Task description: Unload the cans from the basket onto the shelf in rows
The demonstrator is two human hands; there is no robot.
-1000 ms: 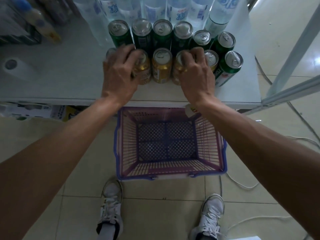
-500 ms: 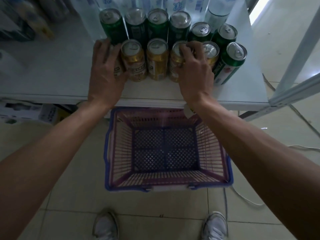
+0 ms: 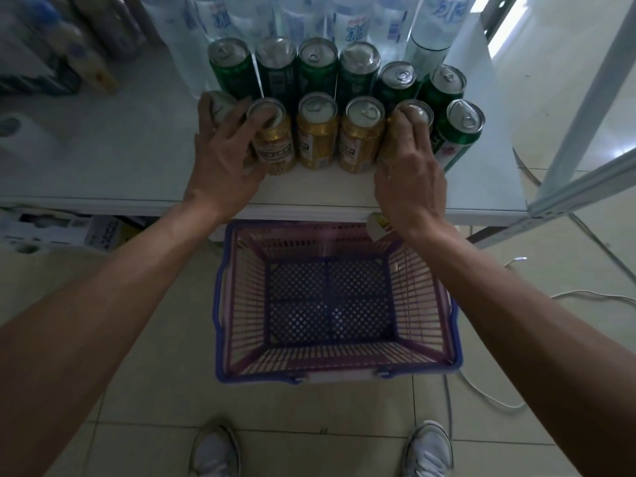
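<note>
squaring up the front row looks like the step in hand. the left hand (image 3: 223,160) has its fingers (image 3: 237,118) spread and curled over the leftmost gold can (image 3: 218,105), reaching onto the second gold can (image 3: 272,139) beside it. the right hand (image 3: 409,173) wraps its fingers (image 3: 420,139) round the last gold can (image 3: 414,111) of the run. gripping both ends at once, i judge, lets the person press the line tight and straight against the row behind.

the cans all stand upright on the white shelf (image 3: 120,149), near its front edge. five gold ones sit side by side in front, with a single green can (image 3: 463,132) closing the row at the right. six back-row green cans (image 3: 316,70) stand just behind, in front of the water bottles (image 3: 354,25). every visible top is silver with its pull tab flat, so they look unopened.

the purple-and-blue basket (image 3: 220,304) sits on the floor below the shelf edge and holds no cans, so unloading appears finished bar this tidying.
</note>
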